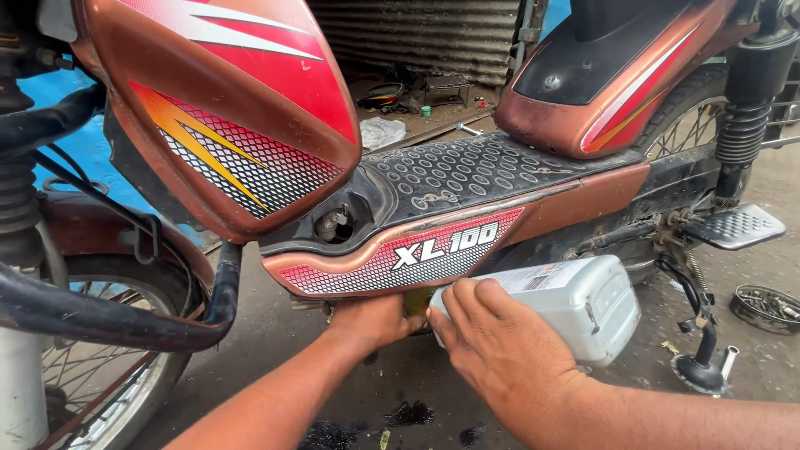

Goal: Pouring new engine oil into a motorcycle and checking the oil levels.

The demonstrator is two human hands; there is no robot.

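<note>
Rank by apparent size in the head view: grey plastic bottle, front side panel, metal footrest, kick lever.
1. front side panel, though nearest the camera
2. grey plastic bottle
3. metal footrest and kick lever: look alike, unranked

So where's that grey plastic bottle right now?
The grey plastic bottle is low in the head view, right of centre, tipped sideways under the moped's footboard, with the right hand gripping its neck end.
</note>
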